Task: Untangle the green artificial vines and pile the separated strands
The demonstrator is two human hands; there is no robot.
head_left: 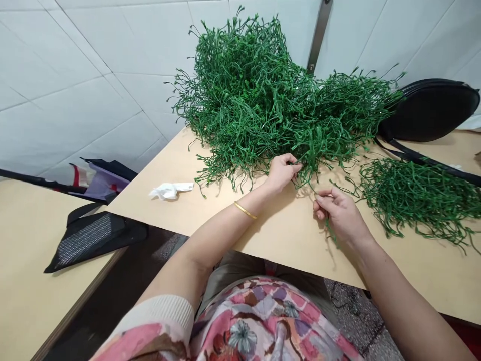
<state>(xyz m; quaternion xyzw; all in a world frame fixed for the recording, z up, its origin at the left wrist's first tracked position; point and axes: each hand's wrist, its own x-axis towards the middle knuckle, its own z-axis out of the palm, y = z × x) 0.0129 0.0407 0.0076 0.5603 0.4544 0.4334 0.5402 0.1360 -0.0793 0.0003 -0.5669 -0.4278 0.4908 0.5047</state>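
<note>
A large heap of thin green stems (248, 95) with small leafy tips, like artificial plant pieces, lies on the pale table in front of me. At the heap's near edge, my left hand (283, 172) is closed, its thumb and fingers pinching a green stem there. Just to the right and nearer to me, my right hand (336, 208) is closed in a pinch on a thin green stem (329, 228), whose end hangs below the fingers. A smaller pile of green stems (421, 198) lies to the right of this hand.
A black bag (432, 108) with a strap stands at the back right, against the big heap. Crumpled white tissue (169, 190) rests left on the table (139, 205). On a second surface at left are a black mesh pouch (93, 238) and a folded purple item (103, 180). Tiled wall behind.
</note>
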